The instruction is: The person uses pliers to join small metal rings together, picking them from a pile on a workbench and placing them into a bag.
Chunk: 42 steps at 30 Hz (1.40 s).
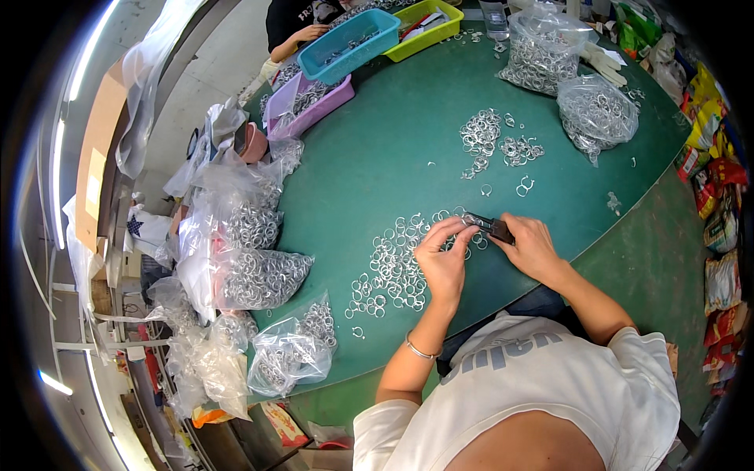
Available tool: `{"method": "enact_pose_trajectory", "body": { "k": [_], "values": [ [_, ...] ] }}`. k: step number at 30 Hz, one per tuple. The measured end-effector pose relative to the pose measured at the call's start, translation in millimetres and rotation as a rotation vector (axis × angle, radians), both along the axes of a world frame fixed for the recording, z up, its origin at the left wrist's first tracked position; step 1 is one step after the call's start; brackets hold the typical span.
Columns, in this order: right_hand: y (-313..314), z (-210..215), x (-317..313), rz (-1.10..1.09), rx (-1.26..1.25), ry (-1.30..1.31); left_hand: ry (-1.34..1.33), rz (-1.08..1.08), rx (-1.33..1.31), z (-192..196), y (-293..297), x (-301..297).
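Note:
My right hand is closed round the handles of dark pliers, whose jaws point left. At the jaws, my left hand pinches a small silvery metal ring, mostly hidden by the fingertips and the tool. Under and beside my left hand spreads a loose pile of open metal rings on the green table. Farther off lies a second, smaller cluster of rings, with a few single ones nearer my hands.
Clear bags of rings stand at the far right and along the left edge. Blue, purple and yellow-green baskets sit at the far side, by another person's hand. A glove lies far right.

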State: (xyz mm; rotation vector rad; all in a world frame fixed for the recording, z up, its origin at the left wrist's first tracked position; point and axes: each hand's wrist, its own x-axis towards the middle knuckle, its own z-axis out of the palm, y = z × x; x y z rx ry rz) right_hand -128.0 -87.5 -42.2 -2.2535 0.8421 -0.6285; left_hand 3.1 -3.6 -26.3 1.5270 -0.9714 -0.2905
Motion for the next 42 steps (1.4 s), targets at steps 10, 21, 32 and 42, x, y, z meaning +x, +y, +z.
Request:
{"method": "enact_pose_trajectory", "body": {
  "k": [10, 21, 32, 42],
  "values": [
    [-3.2, 2.5, -0.1, 0.068, -0.011, -0.134, 0.02, 0.044, -0.001, 1.7, 0.2, -0.8],
    [-3.9, 5.2, 0.4, 0.083, -0.291, -0.108, -0.441, 0.098, 0.001, 16.0, 0.9, 3.2],
    [-6.1, -9.9, 3.0, 0.095, -0.186, -0.208, -0.531, -0.099, 0.041, 6.2, -0.5, 5.4],
    [-5.6, -18.8, 1.2, 0.122, -0.148, -0.141, 0.483, -0.373, 0.103, -24.2, -4.1, 12.4]
  ]
}}
